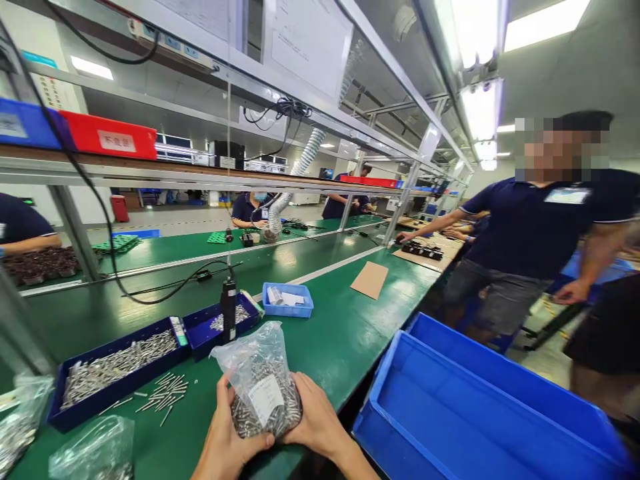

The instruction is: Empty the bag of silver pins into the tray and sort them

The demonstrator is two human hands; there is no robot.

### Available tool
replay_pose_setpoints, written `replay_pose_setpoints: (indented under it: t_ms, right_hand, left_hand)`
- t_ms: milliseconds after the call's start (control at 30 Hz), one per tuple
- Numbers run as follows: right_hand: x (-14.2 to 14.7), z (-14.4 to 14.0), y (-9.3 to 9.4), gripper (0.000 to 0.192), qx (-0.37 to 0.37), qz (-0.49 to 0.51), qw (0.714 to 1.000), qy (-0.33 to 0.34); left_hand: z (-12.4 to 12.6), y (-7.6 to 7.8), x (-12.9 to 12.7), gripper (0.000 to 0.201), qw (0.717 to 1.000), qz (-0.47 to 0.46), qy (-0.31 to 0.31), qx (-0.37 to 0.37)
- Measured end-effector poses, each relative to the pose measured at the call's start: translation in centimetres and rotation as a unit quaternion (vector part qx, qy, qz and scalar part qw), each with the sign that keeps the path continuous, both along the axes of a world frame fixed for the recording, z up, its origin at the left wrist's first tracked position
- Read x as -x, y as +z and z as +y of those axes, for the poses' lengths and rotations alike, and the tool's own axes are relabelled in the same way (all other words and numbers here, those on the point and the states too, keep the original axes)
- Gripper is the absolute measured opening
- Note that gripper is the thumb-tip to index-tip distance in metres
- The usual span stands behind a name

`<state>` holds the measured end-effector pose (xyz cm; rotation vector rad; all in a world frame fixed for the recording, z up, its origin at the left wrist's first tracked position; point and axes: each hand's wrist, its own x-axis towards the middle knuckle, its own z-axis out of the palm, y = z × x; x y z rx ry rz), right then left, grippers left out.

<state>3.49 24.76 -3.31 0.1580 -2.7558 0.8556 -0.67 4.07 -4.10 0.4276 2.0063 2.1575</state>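
Note:
A clear plastic bag of small metal pins [245, 410] with a white label stands near the front edge of the green bench. My left hand [225, 430] grips its left side, thumb across the lower front. My right hand [317, 417] is wrapped round the right side of the same bag. Behind it a black electric screwdriver [229, 310] hangs upright over a small dark blue tray [200, 343] of small metal parts. To the left sits a long blue tray [57, 407] full of metal pins. Loose pins [167, 393] lie in a pile before it.
Two more plastic bags [93, 447] lie at the lower left. A light blue bin [287, 310] and a piece of cardboard [370, 279] rest on the bench. Large blue crates [480, 407] stand at the right, near a standing person [535, 227]. Other people work beyond.

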Motion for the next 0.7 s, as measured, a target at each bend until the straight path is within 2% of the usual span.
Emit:
replay_pose_setpoints:
  t_ms: [100, 200, 333, 433, 500, 567, 700]
  right_hand:
    - [0.7, -1.2, 0.3, 0.058, 0.029, 0.029, 0.999, 0.036]
    - [2.7, -3.2, 1.5, 0.055, 0.033, 0.055, 0.995, 0.081]
    - [6.3, -7.5, 5.4, 0.052, 0.029, 0.093, 0.986, 0.135]
    - [9.2, -10.7, 8.5, 0.051, 0.017, 0.099, 0.98, 0.174]
    - [11.0, -12.4, 10.0, 0.049, 0.011, 0.09, 0.976, 0.2]
    - [12.6, -13.5, 10.6, 0.05, -0.003, 0.079, 0.972, 0.22]
    - [14.8, -14.6, 9.8, 0.054, -0.024, 0.052, 0.968, 0.243]
  left_hand:
    - [-1.0, 0.8, 0.0, 0.117, 0.994, -0.001, -0.012, -0.107]
    - [-3.7, 2.3, 0.8, 0.121, 0.99, 0.004, 0.012, -0.143]
    - [-8.6, 4.7, 2.7, 0.127, 0.986, -0.003, 0.069, -0.155]
    - [-11.8, 5.7, 4.7, 0.132, 0.976, 0.009, 0.115, -0.183]
    - [-13.2, 5.5, 6.0, 0.134, 0.971, 0.019, 0.138, -0.195]
    - [-14.1, 4.7, 7.1, 0.134, 0.967, 0.018, 0.151, -0.203]
    - [-14.5, 2.7, 8.3, 0.136, 0.954, 0.013, 0.197, -0.224]
